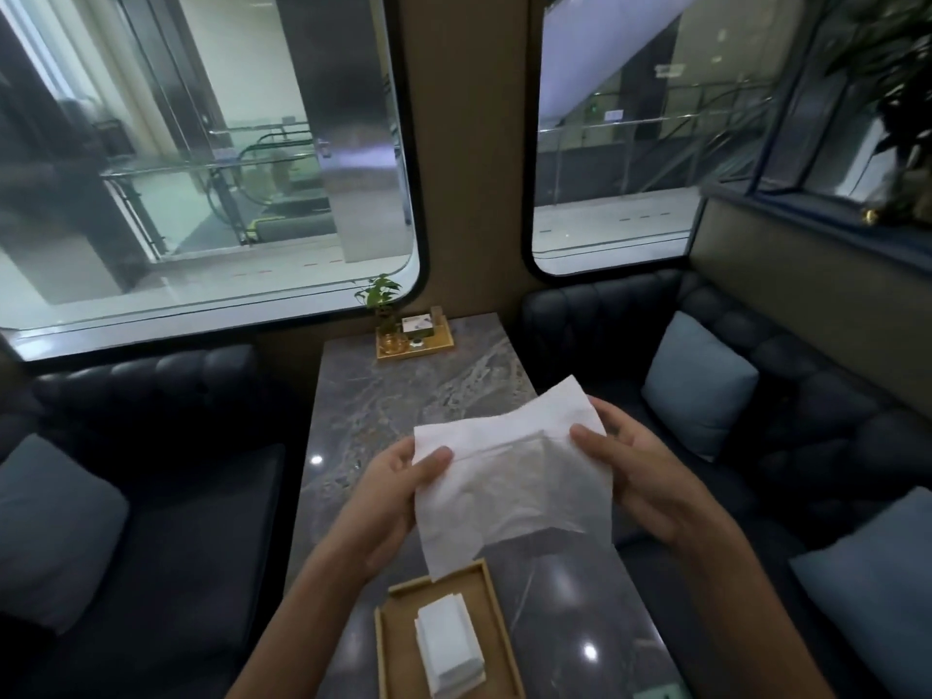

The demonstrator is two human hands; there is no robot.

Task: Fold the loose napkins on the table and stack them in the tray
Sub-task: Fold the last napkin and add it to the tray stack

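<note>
Head view shows a white napkin [519, 471] held unfolded in the air above the table [403, 396] middle, its lower corner hanging over the wooden tray [497, 628] at the near edge. Left hand [398, 486] pinches its left edge, right hand [635, 471] its right. Folded napkins [449, 643] lie stacked in the tray.

The grey marbled stone surface [433, 391] bears a wooden rectangular tray [497, 612] at 6 o'clock and a smaller wooden tray [444, 344] at 12 o'clock.
</note>
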